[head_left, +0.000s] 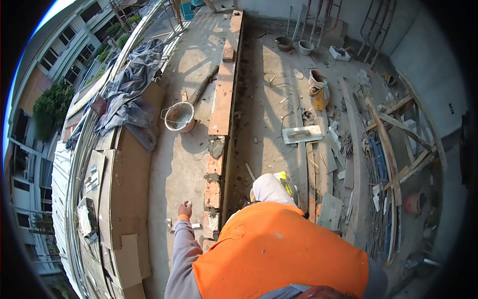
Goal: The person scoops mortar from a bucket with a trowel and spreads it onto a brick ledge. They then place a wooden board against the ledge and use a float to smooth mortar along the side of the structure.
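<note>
My left hand (184, 209), at the end of a grey sleeve, is beside the low brick wall (212, 193), on its left. Its fingers look curled; whatever they may hold is too small to make out. A small white piece (195, 225) lies just below the hand. Grey mortar (216, 147) shows between the nearer bricks, while the farther stretch is a smooth orange course with a loose brick (228, 54) on top. My orange vest hides most of my right arm. Only a dark sliver at the vest's right edge may be my right hand (338, 232).
Left of the wall stand a bucket (179, 117) and a twig broom (203, 87). On the right, a plastering trowel (302, 134) lies across planks, near a yellow container (319, 97). Timber frames (398, 124) and rubble crowd the far right. A grey tarp (132, 84) drapes the left edge.
</note>
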Tool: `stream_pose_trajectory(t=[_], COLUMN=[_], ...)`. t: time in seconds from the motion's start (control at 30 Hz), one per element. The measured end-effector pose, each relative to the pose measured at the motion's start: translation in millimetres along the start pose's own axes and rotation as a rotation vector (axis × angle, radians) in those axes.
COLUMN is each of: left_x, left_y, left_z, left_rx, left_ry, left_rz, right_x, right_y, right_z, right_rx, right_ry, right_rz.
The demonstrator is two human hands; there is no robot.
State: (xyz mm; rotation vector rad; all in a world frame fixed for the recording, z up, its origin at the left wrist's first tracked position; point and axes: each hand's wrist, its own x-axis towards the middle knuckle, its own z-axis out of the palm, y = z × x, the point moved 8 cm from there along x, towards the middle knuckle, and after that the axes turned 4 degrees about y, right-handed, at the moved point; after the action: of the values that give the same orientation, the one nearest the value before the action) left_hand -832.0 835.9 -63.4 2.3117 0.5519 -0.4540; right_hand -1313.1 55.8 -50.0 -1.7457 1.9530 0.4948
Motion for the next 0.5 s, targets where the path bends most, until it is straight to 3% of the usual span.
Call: stream_pose_trajectory(t=[0.17,0.37,0.43,0.5], left_x=[92,183,220,228], left_y=[162,283,286,326], left_z=[36,118,142,161], left_rx=[0.009,0.067,0.146,0.298], left_ry=[-0.090,-0.226,-0.204,-0.347], left_rz=[0.209,0.311,0.111,0.153], right_x=[-6,64,107,137], right_y=[-90,-248,-320,-391], right_z=[2,8,-2,-28], right_rx=[-0.056,-0.174,-0.296,-0.385], right_ry=[-0.053,-0.103,-0.112,-0.093], right_rz=[0.030,-0.038,-0.132,-0.231])
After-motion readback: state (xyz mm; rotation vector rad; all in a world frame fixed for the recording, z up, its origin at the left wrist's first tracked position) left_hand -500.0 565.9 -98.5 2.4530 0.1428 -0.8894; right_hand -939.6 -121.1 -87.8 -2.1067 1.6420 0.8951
